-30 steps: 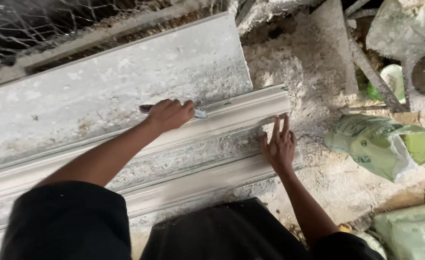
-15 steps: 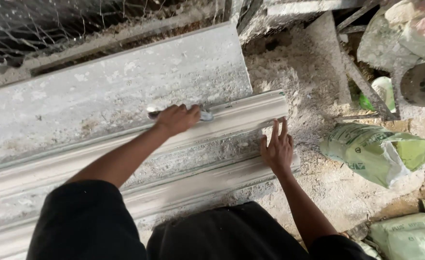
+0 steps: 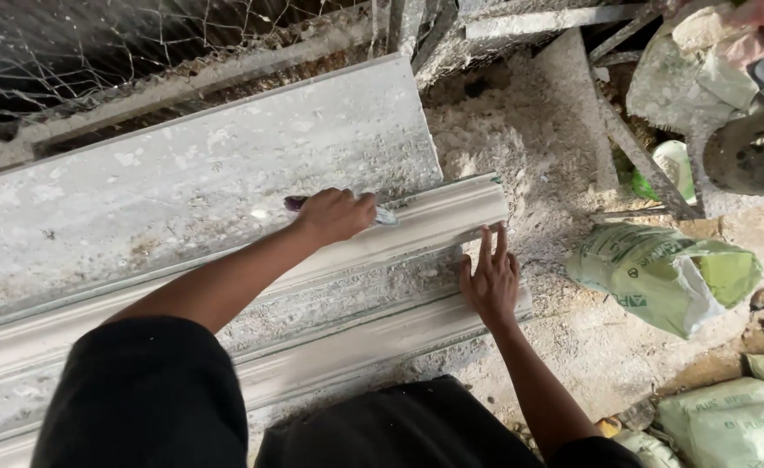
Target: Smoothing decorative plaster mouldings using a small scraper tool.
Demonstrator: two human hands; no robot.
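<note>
A long grey-white plaster moulding point(image 3: 417, 230) lies across a dusty flat slab point(image 3: 191, 186). My left hand point(image 3: 334, 214) is closed around a scraper point(image 3: 384, 217) with a dark purple handle; its blade rests on the moulding's upper ridge near the right end. My right hand point(image 3: 490, 277) lies flat with fingers spread on the moulding's right end, pressing down on it. My dark sleeves fill the bottom of the view.
Wire mesh point(image 3: 122, 43) runs along the back. Loose plaster powder point(image 3: 503, 130) is heaped past the slab's end. Green sacks point(image 3: 668, 273) lie on the ground at right, more at the bottom right point(image 3: 728, 420). Metal bars point(image 3: 633, 147) and a dark round drum point(image 3: 754, 152) stand far right.
The scraper hand has slid slightly right along the ridge. My right hand stays flat on the moulding's end. The camera has shifted a little.
</note>
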